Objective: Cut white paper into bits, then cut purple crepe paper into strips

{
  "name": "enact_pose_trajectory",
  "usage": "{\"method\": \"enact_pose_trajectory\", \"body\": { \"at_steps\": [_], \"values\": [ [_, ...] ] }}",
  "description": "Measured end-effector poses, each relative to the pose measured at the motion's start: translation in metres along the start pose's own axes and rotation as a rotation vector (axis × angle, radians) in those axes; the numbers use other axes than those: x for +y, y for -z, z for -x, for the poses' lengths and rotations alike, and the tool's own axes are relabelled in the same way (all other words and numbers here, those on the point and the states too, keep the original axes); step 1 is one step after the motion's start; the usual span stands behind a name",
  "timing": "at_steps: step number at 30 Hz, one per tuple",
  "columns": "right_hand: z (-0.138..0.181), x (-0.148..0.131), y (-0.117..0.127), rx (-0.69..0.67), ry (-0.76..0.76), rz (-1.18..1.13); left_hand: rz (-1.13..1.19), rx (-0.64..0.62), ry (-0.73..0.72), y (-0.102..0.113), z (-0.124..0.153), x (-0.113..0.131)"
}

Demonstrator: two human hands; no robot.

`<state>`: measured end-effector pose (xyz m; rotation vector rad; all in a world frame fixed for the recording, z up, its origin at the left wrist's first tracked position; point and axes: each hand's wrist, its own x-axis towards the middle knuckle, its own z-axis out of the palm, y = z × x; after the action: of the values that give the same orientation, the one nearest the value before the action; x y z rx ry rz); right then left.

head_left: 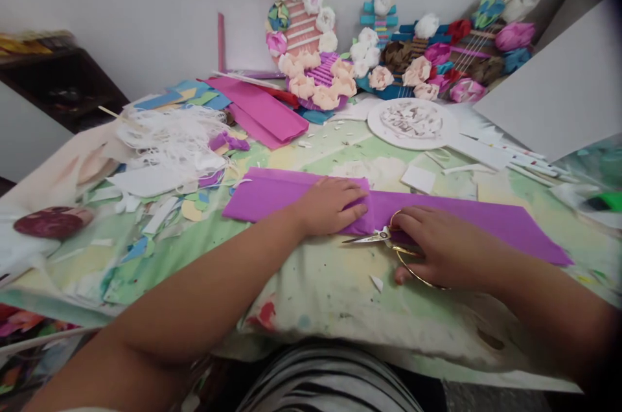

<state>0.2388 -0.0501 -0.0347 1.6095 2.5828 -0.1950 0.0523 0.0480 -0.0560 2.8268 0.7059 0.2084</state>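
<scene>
A long strip of folded purple paper [461, 214] lies across the cloth in front of me, with a thicker folded part at its left. My left hand [335, 205] rests flat on that thicker part, fingers stretched to the right. In my right hand [432, 240] is a pair of scissors [372, 238] with gold-coloured handles, fingers round the loops. Their blades point left, low along the near edge of the paper, just right of and below my left fingertips. Whether the blades touch the paper I cannot tell.
Paper flowers and painted stick guitars [299, 17] stand against the wall. Behind the purple paper lie pink folded paper [265, 111] and a white round piece with a handle [408, 137]. White string [165, 140] and scraps crowd the left; a white board [554, 81] leans at right.
</scene>
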Motion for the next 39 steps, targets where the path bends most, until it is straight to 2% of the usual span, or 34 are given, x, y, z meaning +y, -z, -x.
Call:
{"method": "enact_pose_trajectory", "body": {
  "at_steps": [5,13,20,28,39],
  "values": [
    [0.001,-0.001,-0.007,0.029,-0.081,0.069,-0.040,-0.008,-0.003,-0.004,-0.001,-0.003],
    [0.011,0.002,-0.003,-0.009,0.014,0.032,-0.058,-0.076,0.034,-0.004,-0.002,-0.001],
    [0.012,0.002,-0.008,-0.002,0.009,0.137,-0.072,-0.100,0.088,-0.008,-0.005,0.003],
    [0.011,0.003,-0.003,-0.126,0.018,0.175,-0.061,-0.101,0.099,-0.012,-0.005,-0.001],
    [0.008,0.011,-0.002,-0.131,0.098,0.250,0.012,-0.087,0.117,-0.009,-0.004,-0.003]
  ]
}}
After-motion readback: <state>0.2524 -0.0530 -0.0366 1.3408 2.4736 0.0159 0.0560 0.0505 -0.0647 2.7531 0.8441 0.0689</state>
